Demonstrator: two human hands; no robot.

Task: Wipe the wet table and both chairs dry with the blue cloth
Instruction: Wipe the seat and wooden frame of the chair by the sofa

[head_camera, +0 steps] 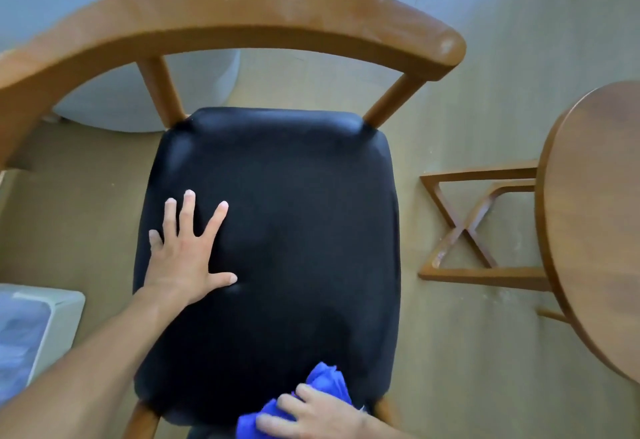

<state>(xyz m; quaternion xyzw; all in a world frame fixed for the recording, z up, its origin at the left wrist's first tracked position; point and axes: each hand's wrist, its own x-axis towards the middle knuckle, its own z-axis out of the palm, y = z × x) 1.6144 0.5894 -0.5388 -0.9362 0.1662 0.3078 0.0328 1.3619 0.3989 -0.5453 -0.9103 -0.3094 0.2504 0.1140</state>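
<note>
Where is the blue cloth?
The blue cloth sits at the bottom of the head view, under the right hand on the black chair seat's front edge.

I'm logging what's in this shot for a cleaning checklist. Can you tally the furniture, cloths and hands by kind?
Chairs: 1, wooden chair with a black seat
Tables: 1, round wooden table
Cloths: 1, blue cloth
Hands: 2, left hand and right hand
Total: 5
</note>
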